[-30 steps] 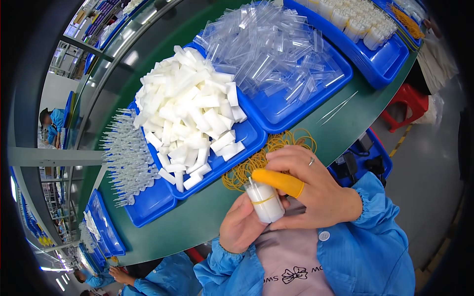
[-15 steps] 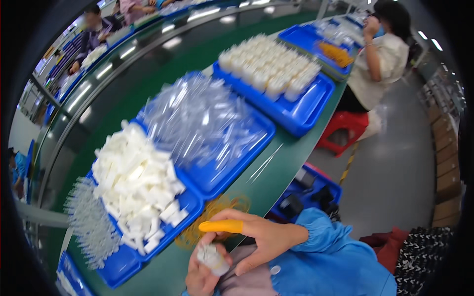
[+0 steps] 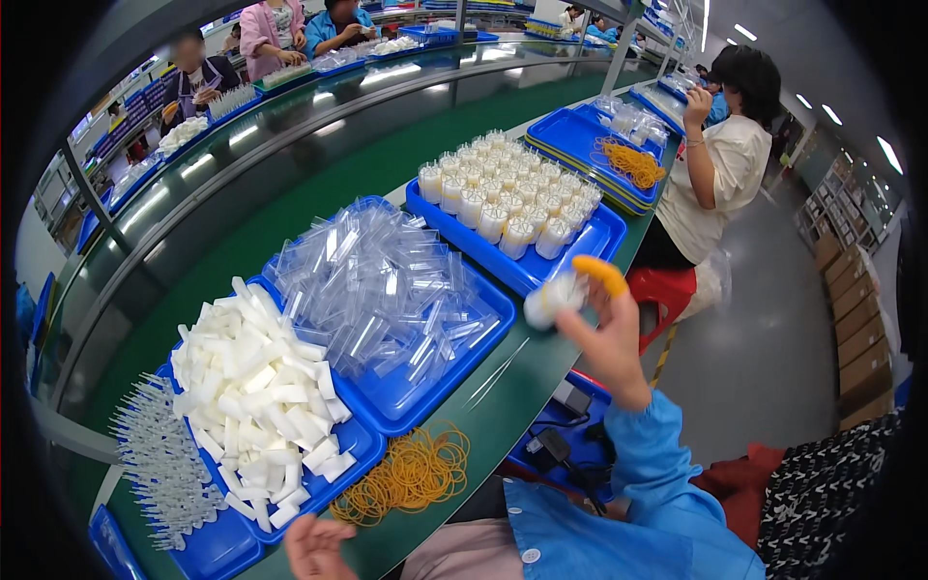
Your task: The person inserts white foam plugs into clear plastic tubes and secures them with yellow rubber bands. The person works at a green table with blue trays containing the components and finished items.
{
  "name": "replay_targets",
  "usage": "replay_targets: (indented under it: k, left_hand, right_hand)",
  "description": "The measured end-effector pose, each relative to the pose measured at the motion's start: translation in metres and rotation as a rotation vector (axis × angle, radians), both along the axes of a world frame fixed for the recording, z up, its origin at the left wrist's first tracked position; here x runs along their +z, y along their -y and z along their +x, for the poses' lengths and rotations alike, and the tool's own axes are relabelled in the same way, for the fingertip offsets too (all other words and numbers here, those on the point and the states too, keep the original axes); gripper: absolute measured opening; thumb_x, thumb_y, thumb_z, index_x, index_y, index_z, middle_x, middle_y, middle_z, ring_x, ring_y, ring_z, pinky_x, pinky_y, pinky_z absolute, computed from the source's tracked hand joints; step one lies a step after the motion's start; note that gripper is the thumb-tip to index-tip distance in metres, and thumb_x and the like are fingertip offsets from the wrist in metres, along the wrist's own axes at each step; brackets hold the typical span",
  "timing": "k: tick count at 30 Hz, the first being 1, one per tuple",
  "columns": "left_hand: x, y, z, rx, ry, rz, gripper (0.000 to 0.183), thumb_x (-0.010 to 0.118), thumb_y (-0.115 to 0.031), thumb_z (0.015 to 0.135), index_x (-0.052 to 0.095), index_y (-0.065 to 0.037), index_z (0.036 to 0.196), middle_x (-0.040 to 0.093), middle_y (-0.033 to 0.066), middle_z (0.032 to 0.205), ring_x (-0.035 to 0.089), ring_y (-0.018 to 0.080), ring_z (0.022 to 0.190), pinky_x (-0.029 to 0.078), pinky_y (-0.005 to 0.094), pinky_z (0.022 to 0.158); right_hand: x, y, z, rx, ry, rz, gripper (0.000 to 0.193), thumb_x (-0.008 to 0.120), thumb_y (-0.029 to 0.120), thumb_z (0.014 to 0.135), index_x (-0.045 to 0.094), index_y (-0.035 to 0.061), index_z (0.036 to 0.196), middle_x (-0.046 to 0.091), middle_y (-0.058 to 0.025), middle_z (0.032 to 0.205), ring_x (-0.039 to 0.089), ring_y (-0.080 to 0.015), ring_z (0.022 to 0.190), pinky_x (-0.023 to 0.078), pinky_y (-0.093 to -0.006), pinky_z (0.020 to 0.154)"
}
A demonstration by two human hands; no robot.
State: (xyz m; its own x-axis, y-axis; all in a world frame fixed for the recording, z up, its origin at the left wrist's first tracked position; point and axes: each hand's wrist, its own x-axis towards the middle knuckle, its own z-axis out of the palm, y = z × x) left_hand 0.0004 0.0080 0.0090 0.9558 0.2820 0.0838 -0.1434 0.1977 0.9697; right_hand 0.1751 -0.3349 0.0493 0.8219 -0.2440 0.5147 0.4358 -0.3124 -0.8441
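My right hand (image 3: 611, 333), with an orange finger cot on one finger, grips a white cylindrical bundle (image 3: 551, 302), slightly blurred. It is beside the near edge of a blue tray (image 3: 611, 253) that carries rows of similar upright white cylinders (image 3: 517, 237) in clear wrap. At the lower edge my left hand (image 3: 319, 548) shows loosely curled fingers, apart, with nothing visible in them. Closest to it are a heap of yellow rubber bands (image 3: 411, 472) and a blue tray of white foam strips (image 3: 261, 396).
Clear plastic sleeves (image 3: 377, 290) fill another blue tray. Spiky translucent plastic pieces (image 3: 159, 464) stand at the far left. Metal tweezers (image 3: 498, 372) lie on the green table (image 3: 522, 401). A co-worker (image 3: 725, 164) sits at the right, above a red stool (image 3: 662, 295).
My right hand has moved forward and right from my lap, carrying the white bundle to the tray of cylinders. The left hand has let go of it and shifted left.
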Motion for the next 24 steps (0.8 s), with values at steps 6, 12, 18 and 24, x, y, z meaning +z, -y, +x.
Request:
replay_targets:
  k: [6,12,18,24]
  left_hand:
    - [-0.002,-0.095,-0.019,0.523,-0.133,0.563,0.026,0.055,-0.018,0.093,0.058,0.003,0.108,0.062,0.0118,0.093,0.058,0.0186,0.086,0.046,0.0309,0.081]
    - [-0.006,-0.184,-0.016,0.672,-0.236,1.331,0.026,0.062,-0.019,0.090,0.065,0.003,0.102,0.065,0.0108,0.087,0.061,0.0194,0.080,0.049,0.0315,0.073]
    - [-0.101,-0.334,-0.032,0.488,-0.235,1.055,0.048,0.066,-0.010,0.081,0.047,0.002,0.123,0.056,0.0155,0.117,0.055,0.0262,0.100,0.044,0.0362,0.090]
    - [0.004,-0.229,-0.025,0.633,-0.410,1.350,0.033,0.069,-0.024,0.082,0.064,-0.003,0.107,0.064,0.0169,0.101,0.060,0.0282,0.084,0.048,0.0393,0.076]
  right_hand:
    - [-0.023,0.042,0.067,-0.244,0.027,-0.360,0.044,0.076,0.008,0.067,0.061,0.0026,0.108,0.052,-0.0050,0.093,0.057,-0.0155,0.075,0.047,-0.0266,0.068]
    - [-0.033,0.043,0.077,-0.460,-0.002,-0.621,0.041,0.077,0.012,0.067,0.062,0.0049,0.105,0.049,-0.0035,0.084,0.050,-0.0138,0.067,0.042,-0.0280,0.057]
    - [-0.041,0.043,0.069,-0.472,0.230,-0.218,0.025,0.069,0.004,0.077,0.063,0.0075,0.101,0.048,0.0015,0.068,0.044,-0.0068,0.059,0.038,-0.0222,0.052]
    - [-0.021,-0.041,0.022,-0.015,0.180,-0.236,0.028,0.063,0.001,0.080,0.064,0.0064,0.107,0.059,-0.0055,0.083,0.056,-0.0112,0.071,0.046,-0.0245,0.064]
